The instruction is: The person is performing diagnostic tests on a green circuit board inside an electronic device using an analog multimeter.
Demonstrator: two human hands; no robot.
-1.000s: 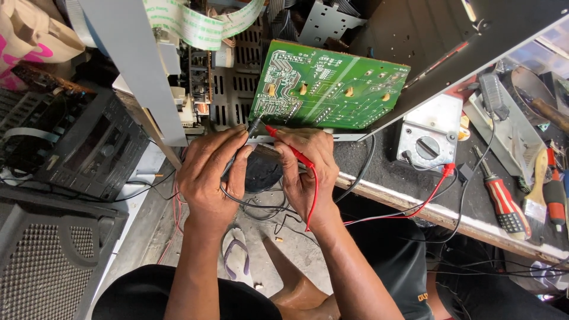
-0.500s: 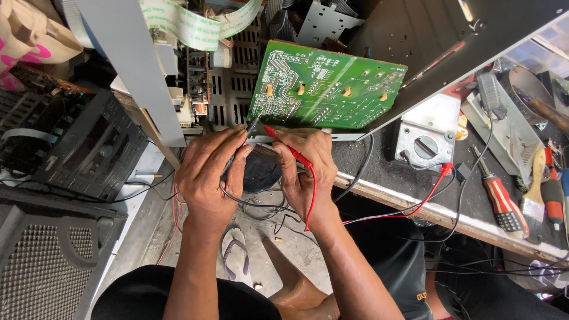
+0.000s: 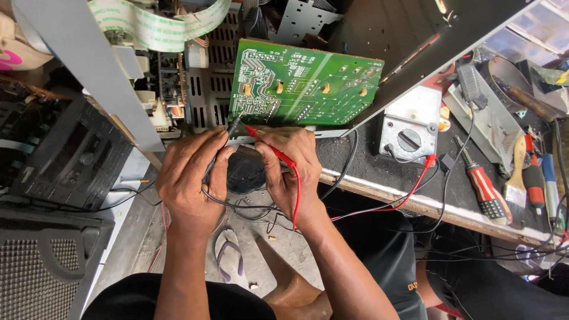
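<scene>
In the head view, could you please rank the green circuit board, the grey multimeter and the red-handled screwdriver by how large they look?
1. green circuit board, clearly largest
2. grey multimeter
3. red-handled screwdriver, longish but thin, so smallest in area

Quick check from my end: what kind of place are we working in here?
Most likely an electronics repair workshop: a bare green circuit board being probed, a multimeter with leads on the bench, screwdrivers lying beside it, and opened equipment casings around.

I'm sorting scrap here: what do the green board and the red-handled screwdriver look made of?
Green board: seemingly rigid laminate with a glossy green coating, pale printed traces and shiny solder spots. Red-handled screwdriver: handle looks moulded plastic with a black ribbed grip; shaft dark metal, probably steel.
</scene>
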